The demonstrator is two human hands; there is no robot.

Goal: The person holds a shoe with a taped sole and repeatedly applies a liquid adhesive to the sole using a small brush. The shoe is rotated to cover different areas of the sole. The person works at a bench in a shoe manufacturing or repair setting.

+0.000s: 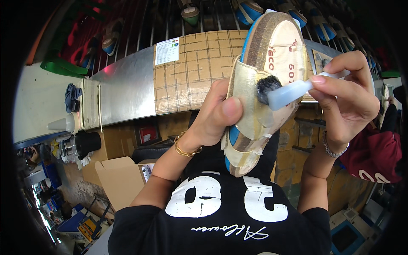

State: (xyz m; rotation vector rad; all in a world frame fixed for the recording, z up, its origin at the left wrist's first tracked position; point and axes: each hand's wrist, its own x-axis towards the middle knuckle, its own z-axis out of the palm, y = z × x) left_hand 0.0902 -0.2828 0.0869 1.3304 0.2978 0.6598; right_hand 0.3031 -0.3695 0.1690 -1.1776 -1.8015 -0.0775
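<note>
My left hand [217,112] grips an unfinished sandal [248,102] by its side, thumb across the pale strap. The sandal is held up at a tilt with its underside facing me, and parts of a blue shoe last [251,40] show along its edge. Between thumb and fingers, my right hand [350,91] pinches a brush [291,94] with a whitish translucent handle. Its dark bristles touch the folded-over edge of the strap, near the middle of the underside. My left fingertips are hidden behind the sandal.
Beyond my hands, a cardboard sheet [195,63] lies on a metal bench [123,80]. A barred rack behind it carries several shoes [111,38]. To the left are a pale cone [63,123] and an open cardboard box [119,178]. Another person's dark red garment [374,148] shows at right.
</note>
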